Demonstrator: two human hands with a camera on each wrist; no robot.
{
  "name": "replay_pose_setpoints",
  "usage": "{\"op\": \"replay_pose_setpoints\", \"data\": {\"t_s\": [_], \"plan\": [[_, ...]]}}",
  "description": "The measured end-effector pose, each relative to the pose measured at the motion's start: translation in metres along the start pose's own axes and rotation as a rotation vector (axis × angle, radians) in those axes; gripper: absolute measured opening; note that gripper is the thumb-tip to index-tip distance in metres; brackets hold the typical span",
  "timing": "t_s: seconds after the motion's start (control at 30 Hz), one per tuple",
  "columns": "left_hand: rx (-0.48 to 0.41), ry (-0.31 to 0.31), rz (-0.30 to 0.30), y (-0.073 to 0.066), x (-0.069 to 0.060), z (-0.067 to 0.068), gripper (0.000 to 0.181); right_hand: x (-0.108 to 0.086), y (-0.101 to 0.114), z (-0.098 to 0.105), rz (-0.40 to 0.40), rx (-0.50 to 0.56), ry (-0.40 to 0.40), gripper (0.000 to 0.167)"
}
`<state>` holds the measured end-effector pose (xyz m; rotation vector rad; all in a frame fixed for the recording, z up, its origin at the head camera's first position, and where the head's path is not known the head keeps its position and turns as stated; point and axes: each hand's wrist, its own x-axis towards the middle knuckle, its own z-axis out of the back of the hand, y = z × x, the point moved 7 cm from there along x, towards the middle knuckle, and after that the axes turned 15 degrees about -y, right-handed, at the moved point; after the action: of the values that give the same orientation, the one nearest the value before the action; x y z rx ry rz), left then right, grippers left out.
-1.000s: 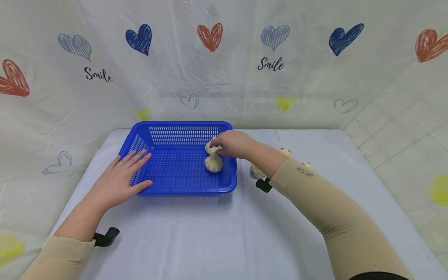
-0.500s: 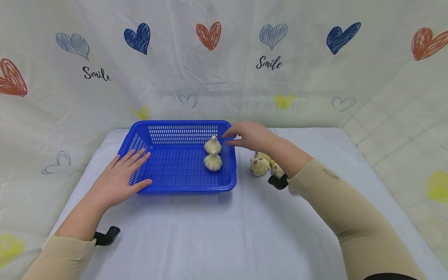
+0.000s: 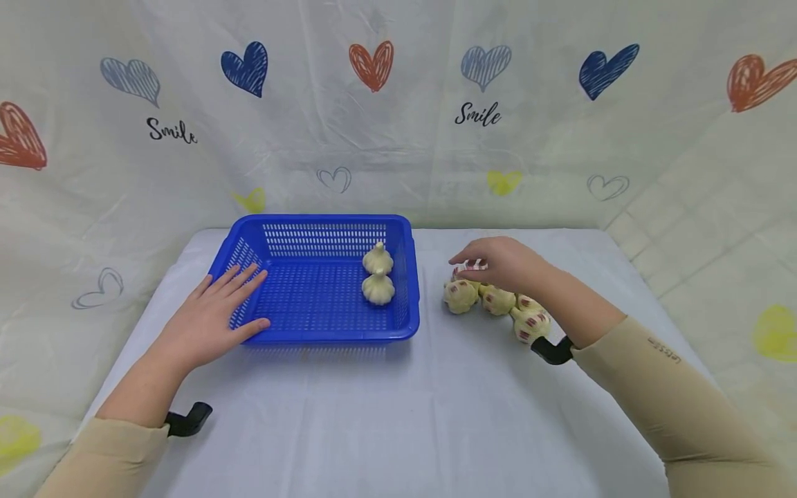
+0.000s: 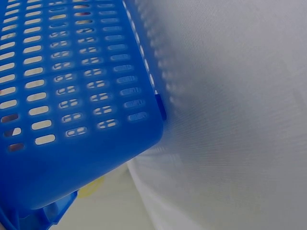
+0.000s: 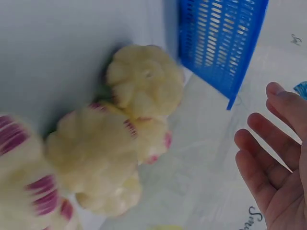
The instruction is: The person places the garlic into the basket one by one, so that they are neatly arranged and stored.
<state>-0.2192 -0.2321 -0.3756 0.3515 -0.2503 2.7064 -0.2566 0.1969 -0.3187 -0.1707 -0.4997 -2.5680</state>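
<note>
My left hand [image 3: 208,321] lies with straight, spread fingers over the left rim of a blue plastic basket [image 3: 314,337]. Inside that basket, toward its right side, two pale garlic bulbs sit one behind the other, a rear bulb [image 3: 377,259] and a front bulb [image 3: 378,289]. To the right of the basket, my right hand [image 3: 507,264] hovers over a group of purple-streaked garlic bulbs [image 3: 461,297]. Its fingers are parted and hold nothing; the right wrist view shows the hand [image 5: 283,163] apart from the bulbs [image 5: 146,79]. It partly covers the rearmost bulb in the head view.
A white cloth [image 3: 349,415] covers the table. Behind it hangs a pale curtain [image 3: 423,138] printed with hearts and the word "Smile". The basket's slotted wall [image 4: 67,96] fills the upper left of the left wrist view.
My right hand has left the garlic in the basket and moved right to the bulbs on the table. The left hand has stayed on the basket rim.
</note>
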Motion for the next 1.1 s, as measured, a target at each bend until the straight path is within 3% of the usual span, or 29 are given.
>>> {"op": "replay_pose_setpoints", "data": {"t_s": [0.6, 0.83, 1.1], "plan": [[0.000, -0.005, -0.004, -0.001, 0.000, 0.001, 0.087, -0.087, -0.049, 0.006, -0.165, -0.028, -0.003, 0.029], [0.010, 0.001, -0.001, -0.001, 0.000, 0.001, 0.087, -0.103, -0.059, 0.007, -0.215, -0.030, -0.003, 0.037], [0.005, 0.001, 0.005, 0.000, 0.000, -0.001, 0.087, -0.111, -0.064, 0.002, -0.245, -0.163, 0.030, 0.049]]}}
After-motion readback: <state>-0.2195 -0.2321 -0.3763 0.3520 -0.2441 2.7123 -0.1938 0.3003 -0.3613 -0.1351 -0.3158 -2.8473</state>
